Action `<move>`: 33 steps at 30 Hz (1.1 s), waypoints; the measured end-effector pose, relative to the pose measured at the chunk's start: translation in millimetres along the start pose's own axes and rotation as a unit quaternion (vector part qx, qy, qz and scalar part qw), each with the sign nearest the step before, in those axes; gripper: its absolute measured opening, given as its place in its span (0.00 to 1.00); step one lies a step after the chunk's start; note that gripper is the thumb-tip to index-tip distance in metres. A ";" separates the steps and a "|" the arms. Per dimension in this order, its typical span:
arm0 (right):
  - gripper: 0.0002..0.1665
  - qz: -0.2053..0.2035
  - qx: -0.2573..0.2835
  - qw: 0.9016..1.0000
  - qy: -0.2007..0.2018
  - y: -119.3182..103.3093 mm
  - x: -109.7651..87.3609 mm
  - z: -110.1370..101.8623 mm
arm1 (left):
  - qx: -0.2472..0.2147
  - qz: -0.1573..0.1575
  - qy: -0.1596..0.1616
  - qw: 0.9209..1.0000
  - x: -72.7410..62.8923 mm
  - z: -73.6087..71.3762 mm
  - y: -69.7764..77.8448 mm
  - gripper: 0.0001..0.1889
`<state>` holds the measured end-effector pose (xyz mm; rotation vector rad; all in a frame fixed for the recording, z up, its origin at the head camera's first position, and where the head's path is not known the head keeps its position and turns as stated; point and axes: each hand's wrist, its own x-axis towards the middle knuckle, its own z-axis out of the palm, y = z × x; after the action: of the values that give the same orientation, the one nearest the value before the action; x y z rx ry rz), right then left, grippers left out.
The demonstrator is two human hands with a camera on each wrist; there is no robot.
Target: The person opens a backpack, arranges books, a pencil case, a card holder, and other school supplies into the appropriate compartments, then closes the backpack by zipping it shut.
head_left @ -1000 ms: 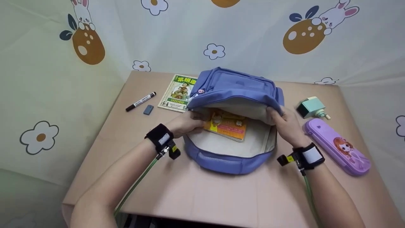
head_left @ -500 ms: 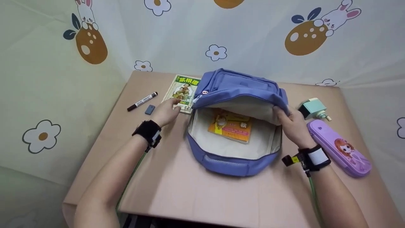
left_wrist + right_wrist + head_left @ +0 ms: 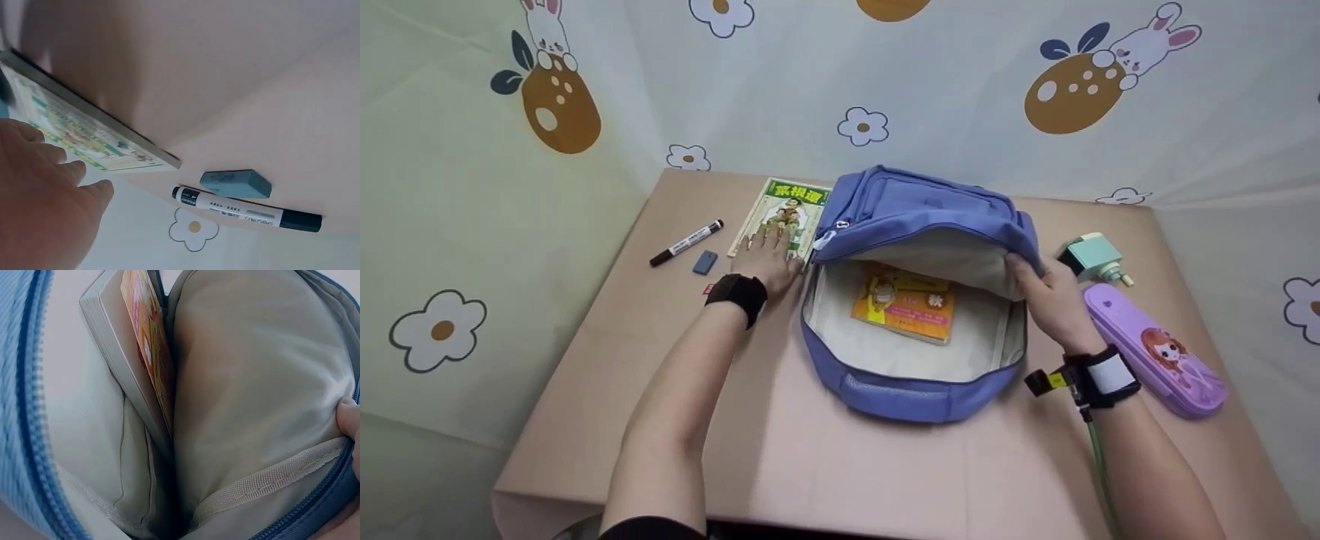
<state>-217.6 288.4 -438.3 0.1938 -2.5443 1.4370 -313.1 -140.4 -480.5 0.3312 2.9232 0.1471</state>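
A blue backpack (image 3: 937,202) lies on the table with its main compartment unzipped. My right hand (image 3: 1054,300) pinches the edge of its raised flap; in the right wrist view the thumb (image 3: 349,417) presses the pale lining. Inside lies an orange book (image 3: 904,306), its lower end tucked under the flap. Left of the bag, my left hand (image 3: 767,259) reaches over a comic-style book (image 3: 799,201) with a green title, fingers extended across its lower part. In the left wrist view the fingers lie over the cover of that book (image 3: 84,132).
A black-and-white marker (image 3: 686,242) and a blue-grey eraser (image 3: 705,262) lie left of the left hand. On the right are a purple pencil case (image 3: 1155,349) and a mint-green pencil sharpener (image 3: 1095,256). Patterned cloth (image 3: 780,90) hangs behind the table.
My left hand has left the bag's opening and moved left onto the comic-style book. My right hand still holds the flap up.
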 end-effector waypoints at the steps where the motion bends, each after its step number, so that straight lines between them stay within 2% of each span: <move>1: 0.29 0.001 0.003 1.000 0.000 0.3 -0.2 0.3 | -0.006 -0.004 0.000 1.000 0.0 0.5 0.3 0.37; 8: 0.29 -0.001 0.007 1.000 -0.006 1.8 0.0 2.5 | -0.037 -0.029 -0.012 0.999 -3.5 10.1 -0.3 0.39; 12: 0.29 -0.001 0.007 1.000 -0.008 3.0 0.7 3.1 | -0.041 -0.032 -0.006 0.999 -2.3 12.8 -0.6 0.40; 20: 0.27 -0.017 -0.009 1.000 0.004 4.1 -0.6 1.8 | -0.038 -0.027 -0.018 0.999 -5.5 10.1 4.5 0.39; 25: 0.27 -0.012 -0.002 1.000 -0.005 5.0 0.2 2.0 | -0.039 -0.028 -0.025 0.999 -5.1 12.3 3.3 0.39; 33: 0.27 -0.007 0.001 1.000 -0.008 5.4 -0.9 1.9 | -0.029 -0.033 0.000 0.999 -16.4 15.0 8.2 0.39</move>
<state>-218.2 289.5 -444.0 0.2221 -2.5484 1.4399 -292.5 -135.1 -491.2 0.2253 2.9181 0.2213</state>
